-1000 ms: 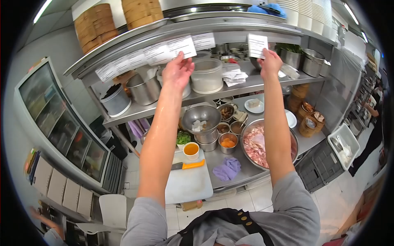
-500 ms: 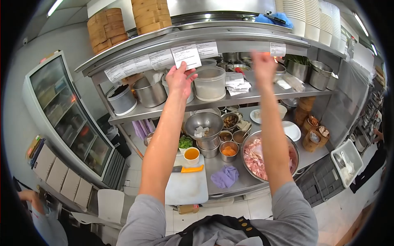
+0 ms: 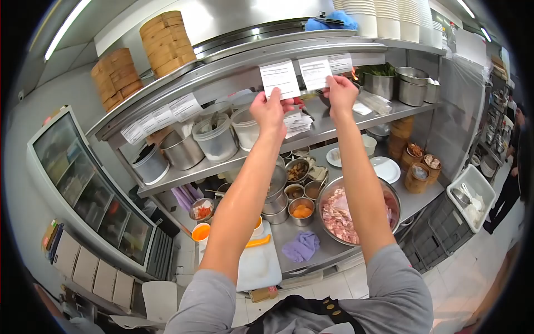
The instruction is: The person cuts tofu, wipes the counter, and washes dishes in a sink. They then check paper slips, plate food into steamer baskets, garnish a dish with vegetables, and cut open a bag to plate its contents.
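A white printed order slip (image 3: 280,79) is pinched between the thumb and fingers of my left hand (image 3: 269,114), upright in front of the metal shelf edge. Beside it on the right, my right hand (image 3: 342,96) grips a second order slip (image 3: 315,72) by its lower right corner. The two slips are close together, the print too small to read. Just behind the right one, another order slip (image 3: 340,62) hangs on the shelf edge. Farther left hangs a row of several order slips (image 3: 162,116).
Bamboo steamers (image 3: 167,43) and stacked paper bowls (image 3: 385,21) stand on the upper shelf. Below are plastic tubs (image 3: 214,139) and steel pots. A big bowl of raw meat (image 3: 337,216), a purple cloth (image 3: 301,246) and a cutting board (image 3: 261,267) with a yellow-handled knife (image 3: 257,241) lie lower.
The view has shifted and tilted. My left hand's slip has moved right along the shelf edge. My right hand, blurred before, now holds a slip beside it.
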`<action>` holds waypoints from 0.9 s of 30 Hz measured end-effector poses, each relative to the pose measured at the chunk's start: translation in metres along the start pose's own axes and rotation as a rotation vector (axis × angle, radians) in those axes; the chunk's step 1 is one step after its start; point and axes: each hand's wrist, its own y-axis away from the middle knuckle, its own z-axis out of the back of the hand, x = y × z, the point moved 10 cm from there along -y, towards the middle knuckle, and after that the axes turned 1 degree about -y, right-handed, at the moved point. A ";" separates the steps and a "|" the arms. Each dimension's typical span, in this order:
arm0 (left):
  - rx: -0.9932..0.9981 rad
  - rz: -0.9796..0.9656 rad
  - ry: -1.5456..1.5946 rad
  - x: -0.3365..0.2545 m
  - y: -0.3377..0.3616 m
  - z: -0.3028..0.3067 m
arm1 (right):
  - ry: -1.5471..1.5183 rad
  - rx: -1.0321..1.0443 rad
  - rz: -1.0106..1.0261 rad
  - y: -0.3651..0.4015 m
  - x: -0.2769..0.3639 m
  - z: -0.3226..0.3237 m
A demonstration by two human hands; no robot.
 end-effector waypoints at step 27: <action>0.148 0.192 -0.117 -0.028 0.053 0.073 | 0.081 0.277 -0.249 -0.048 -0.138 -0.082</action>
